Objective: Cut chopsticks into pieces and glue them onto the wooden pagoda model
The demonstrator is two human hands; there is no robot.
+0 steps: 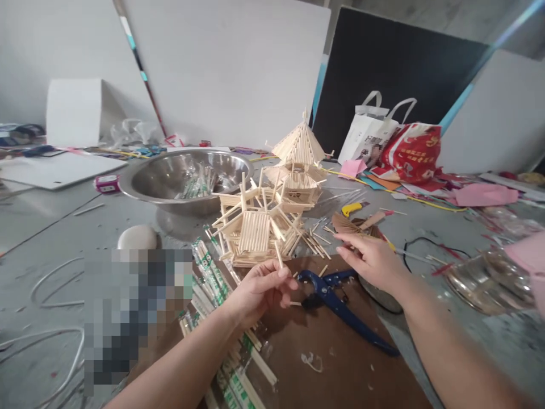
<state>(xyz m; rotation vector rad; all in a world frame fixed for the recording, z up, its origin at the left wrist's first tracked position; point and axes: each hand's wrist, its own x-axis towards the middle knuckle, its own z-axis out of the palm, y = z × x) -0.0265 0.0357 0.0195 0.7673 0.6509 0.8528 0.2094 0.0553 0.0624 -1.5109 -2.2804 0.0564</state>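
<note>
My left hand (261,289) is closed, with a short wooden stick (279,254) pinched upright between thumb and fingers. Just behind it stands a model (255,230) of pale wooden sticks, with slatted panels and an open, spiky top. A pointed-roof stick model (299,145) rises farther back. My right hand (370,261) is open, fingers stretched left over the floor near loose cut sticks (315,244); nothing shows in it. Blue-handled cutters (340,307) lie on the brown board (336,363) between my arms. Wrapped chopsticks (238,375) are spread under and beside my left forearm.
A steel basin (145,196) holding wrapped sticks stands at the back left. A yellow utility knife (352,209) and a brown fan-shaped piece (347,224) lie past my right hand. Bags (413,150), coloured paper, a glossy metal container (485,284) and cables clutter the floor.
</note>
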